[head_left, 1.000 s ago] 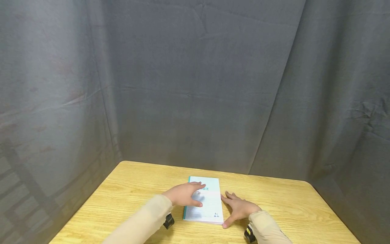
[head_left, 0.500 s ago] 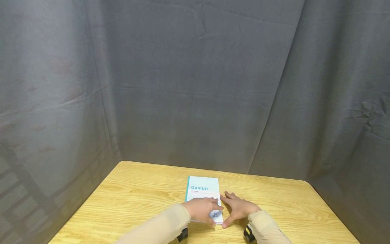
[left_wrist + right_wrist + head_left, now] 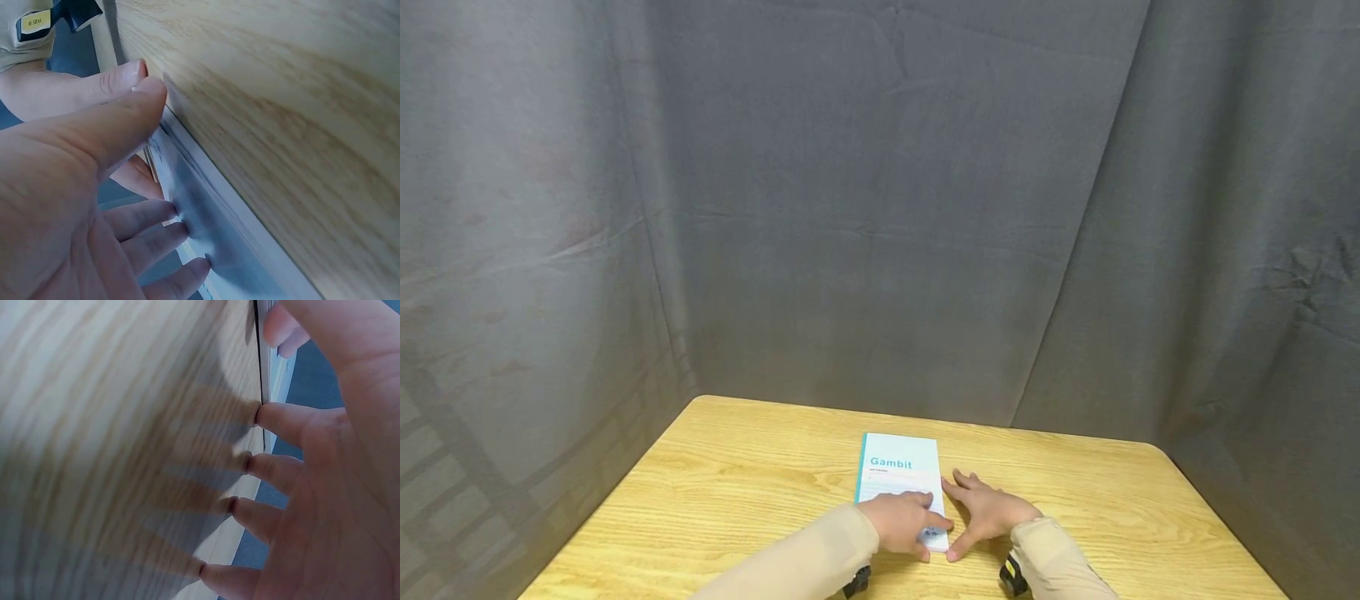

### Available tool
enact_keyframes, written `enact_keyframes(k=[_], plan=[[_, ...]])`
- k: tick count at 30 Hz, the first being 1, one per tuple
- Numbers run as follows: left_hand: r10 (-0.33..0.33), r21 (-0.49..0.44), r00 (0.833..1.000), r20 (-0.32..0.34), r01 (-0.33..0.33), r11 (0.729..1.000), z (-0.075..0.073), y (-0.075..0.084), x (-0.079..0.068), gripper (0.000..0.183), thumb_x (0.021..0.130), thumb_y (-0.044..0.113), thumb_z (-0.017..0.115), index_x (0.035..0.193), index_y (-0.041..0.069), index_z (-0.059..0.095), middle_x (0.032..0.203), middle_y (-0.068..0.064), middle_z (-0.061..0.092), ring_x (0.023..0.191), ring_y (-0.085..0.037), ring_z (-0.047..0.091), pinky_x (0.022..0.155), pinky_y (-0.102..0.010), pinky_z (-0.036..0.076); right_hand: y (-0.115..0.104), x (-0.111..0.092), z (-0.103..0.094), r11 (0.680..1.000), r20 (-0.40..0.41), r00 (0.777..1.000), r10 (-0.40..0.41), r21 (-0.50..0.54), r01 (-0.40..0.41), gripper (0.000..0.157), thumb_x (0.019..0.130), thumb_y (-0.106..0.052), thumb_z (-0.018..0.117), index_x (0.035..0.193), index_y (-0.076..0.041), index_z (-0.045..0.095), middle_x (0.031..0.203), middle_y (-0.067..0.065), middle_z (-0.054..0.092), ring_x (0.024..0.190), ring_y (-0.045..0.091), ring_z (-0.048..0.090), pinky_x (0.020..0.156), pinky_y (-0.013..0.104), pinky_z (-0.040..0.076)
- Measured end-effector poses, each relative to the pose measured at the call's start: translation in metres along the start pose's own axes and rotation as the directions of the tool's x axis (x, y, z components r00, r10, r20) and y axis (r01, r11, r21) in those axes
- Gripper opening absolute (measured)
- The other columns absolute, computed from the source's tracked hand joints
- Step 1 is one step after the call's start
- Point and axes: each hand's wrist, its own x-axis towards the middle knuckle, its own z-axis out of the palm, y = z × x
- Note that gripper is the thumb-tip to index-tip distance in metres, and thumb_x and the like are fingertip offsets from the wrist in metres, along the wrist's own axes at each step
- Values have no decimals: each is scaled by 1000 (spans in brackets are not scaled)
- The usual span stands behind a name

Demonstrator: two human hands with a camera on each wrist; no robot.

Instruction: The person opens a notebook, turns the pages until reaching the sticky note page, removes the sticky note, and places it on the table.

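A white notebook (image 3: 901, 477) with a teal spine and the word Gambit lies flat on the wooden table. My left hand (image 3: 898, 522) is over its lower part, near the bottom right corner, fingers spread. In the left wrist view, the fingertips touch the cover (image 3: 219, 240) and the thumb is by its near edge. Just right of the notebook, my right hand (image 3: 992, 510) rests with fingers apart. The right wrist view shows fingertips (image 3: 269, 415) on the table, one against the notebook's side. The left hand hides part of the lower cover.
The pale wooden table (image 3: 760, 467) has rounded far corners. Grey curtains (image 3: 880, 250) hang behind it and on both sides. Each wrist wears a small black camera, seen by the right sleeve (image 3: 1015, 575).
My left hand has slid from the notebook's middle toward its bottom right corner, uncovering the printed title. Most of that movement came in the first half second. The right hand has barely moved.
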Motion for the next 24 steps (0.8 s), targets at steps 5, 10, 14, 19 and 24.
enact_keyframes(k=[5, 10, 14, 19, 24], plan=[[-4, 19, 1000, -13, 4, 1000, -3, 3, 2, 55, 81, 47, 69, 133, 46, 52, 145, 3, 48, 130, -16, 49, 94, -39, 52, 0, 0, 0, 1000, -6, 1000, -4, 4, 4, 115, 61, -60, 82, 150, -8, 31, 157, 25, 20, 141, 52, 17, 101, 78, 17], [4, 13, 1000, -12, -4, 1000, -5, 3, 4, 53, 81, 44, 71, 131, 44, 55, 142, 4, 51, 126, -15, 52, 92, -34, 52, 1, 0, 1, 1000, -9, 1000, -4, 2, 4, 115, 61, -60, 83, 150, -8, 31, 157, 24, 20, 141, 52, 18, 101, 77, 18], [23, -1, 1000, -20, -23, 1000, -5, 2, 4, 53, 80, 42, 72, 130, 42, 56, 135, 6, 55, 119, -12, 57, 89, -31, 53, 1, 0, 0, 1000, -5, 1000, -4, 14, 4, 115, 61, -59, 83, 150, -8, 31, 157, 25, 20, 141, 52, 17, 102, 77, 17], [46, -14, 998, -43, -47, 999, -4, 1, 4, 52, 78, 40, 74, 128, 39, 58, 128, 8, 58, 111, -10, 59, 86, -29, 53, 0, 0, 0, 1000, -6, 1000, -9, 16, 9, 116, 61, -60, 83, 150, -8, 31, 157, 25, 19, 141, 52, 17, 102, 77, 16], [47, -27, 997, -57, -49, 998, -4, 2, 5, 51, 77, 39, 75, 126, 37, 60, 132, 8, 57, 116, -10, 58, 88, -29, 53, 0, 0, 0, 1000, -10, 1000, -9, 7, 9, 117, 60, -60, 82, 150, -7, 31, 157, 25, 19, 141, 52, 17, 102, 77, 17]])
